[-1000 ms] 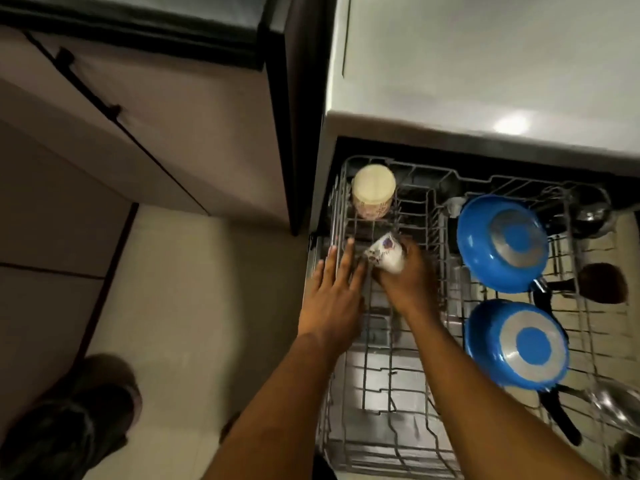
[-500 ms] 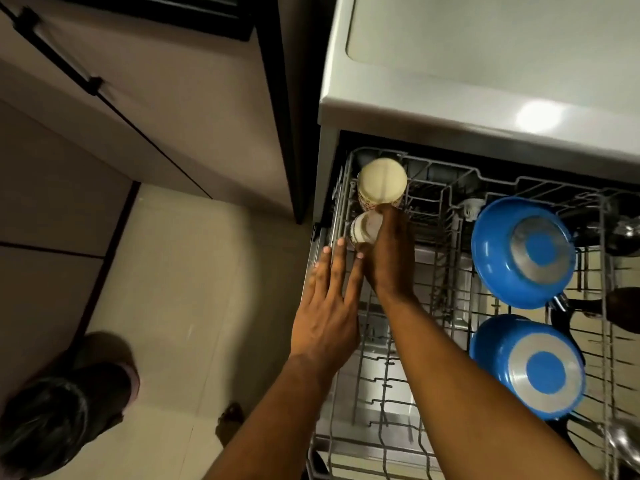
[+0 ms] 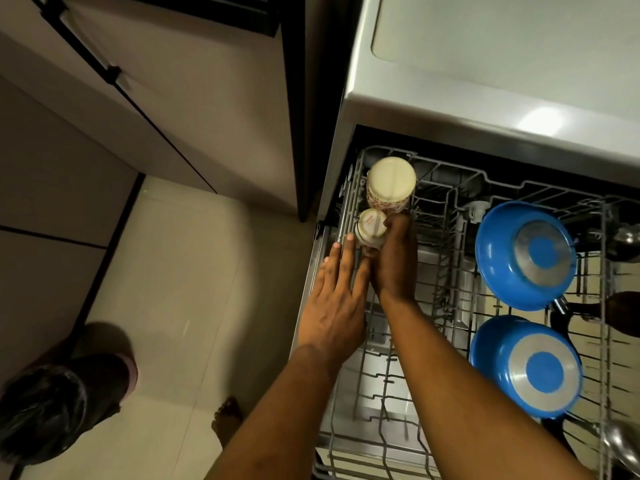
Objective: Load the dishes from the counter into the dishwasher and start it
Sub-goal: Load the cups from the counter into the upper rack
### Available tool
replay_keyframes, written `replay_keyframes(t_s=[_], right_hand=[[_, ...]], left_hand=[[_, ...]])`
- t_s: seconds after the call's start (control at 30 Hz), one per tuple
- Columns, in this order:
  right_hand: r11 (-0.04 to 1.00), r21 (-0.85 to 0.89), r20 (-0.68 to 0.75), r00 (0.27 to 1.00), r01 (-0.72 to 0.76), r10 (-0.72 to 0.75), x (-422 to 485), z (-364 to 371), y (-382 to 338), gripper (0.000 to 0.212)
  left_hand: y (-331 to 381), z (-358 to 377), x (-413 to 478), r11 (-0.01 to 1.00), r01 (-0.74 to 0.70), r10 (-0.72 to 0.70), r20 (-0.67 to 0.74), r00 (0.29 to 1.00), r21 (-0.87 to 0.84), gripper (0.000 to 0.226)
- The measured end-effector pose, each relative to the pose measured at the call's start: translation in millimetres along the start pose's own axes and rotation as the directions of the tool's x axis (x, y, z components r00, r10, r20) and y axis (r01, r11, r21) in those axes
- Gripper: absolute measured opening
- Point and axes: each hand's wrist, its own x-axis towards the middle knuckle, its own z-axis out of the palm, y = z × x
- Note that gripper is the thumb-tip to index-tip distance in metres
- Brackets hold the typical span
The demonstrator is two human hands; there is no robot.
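1. Now we are setting a small cup (image 3: pixel 371 227) mouth-down at the far left corner of the pulled-out rack (image 3: pixel 341 216) of the dishwasher (image 3: pixel 450 112), just beside a larger cup (image 3: pixel 391 183) that stands inverted there
2. Our right hand (image 3: pixel 393 261) wraps the small cup from the right, fingers curled round its wall; the fingertips are hidden behind the cup, so we cannot tell how firmly they pinch
3. Our left hand (image 3: pixel 332 306) lies flat on the rack's left edge, fingers straight and close together, holding nothing; we judge that it steadies the rack
4. To do this well, we should lower the cup straight down between the wires so its rim sits level, leave a little room from the larger cup so the two do not knock, and let go only once it stands without rocking
5. The blue pans (image 3: pixel 524 254) sit well apart on the right and need no shifting
6. As for writing, the small cup's base bears a faint reddish mark, too small to read; the larger cup shows a reddish pattern round its wall but no words; we see no brand on the dishwasher
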Motion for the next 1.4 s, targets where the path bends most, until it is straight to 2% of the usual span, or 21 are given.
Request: replay_keyframes(t_s=[0.1,0.17,0.23,0.33,0.4,0.67,1.07,1.27,1.4], right_hand=[[0.998,-0.025,-0.019,0.998,-0.065,0.064,-10,-8,-10,0.045],[0.994,-0.099,0.071,0.996,-0.048,0.055,-22,-18,-10,0.048],[0.967,-0.251,0.158,0.985,-0.034,0.076,-35,-26,-12,0.049],[0.934,-0.356,0.195,0.978,-0.004,0.078,-63,-37,-18,0.061],[0.917,-0.399,0.224,0.966,-0.030,0.129,-81,-43,-25,0.064],[0.910,-0.412,0.215,0.967,-0.037,0.137,-152,-70,-89,0.063],[0.895,-0.442,0.136,0.991,0.053,0.009,-214,-76,-256,0.073],[0.905,-0.379,0.101,0.981,0.191,-0.165,-219,-51,-361,0.076],[0.880,-0.388,0.111,0.962,0.274,-0.251,-208,-41,-404,0.077]], left_hand=[[1,-9,0,1.000,-0.010,0.010,0.063,0.998,0.000,0.077],[1,-17,-1,1.000,-0.002,-0.001,0.123,0.992,0.023,0.081],[1,-24,-5,0.998,0.021,-0.029,0.148,0.989,0.056,0.083],[0,-40,-20,0.996,0.058,-0.072,0.209,0.975,0.071,0.079],[-2,-52,-35,0.993,0.086,-0.103,0.246,0.964,0.081,0.078],[-26,-114,-95,0.987,0.088,-0.123,0.285,0.951,0.133,0.072],[-112,-241,-161,0.987,0.013,-0.037,0.144,0.989,0.161,0.068],[-177,-311,-168,0.983,0.044,-0.048,0.018,0.999,0.181,0.070],[-206,-347,-159,0.979,0.090,-0.077,-0.081,0.994,0.185,0.066]])
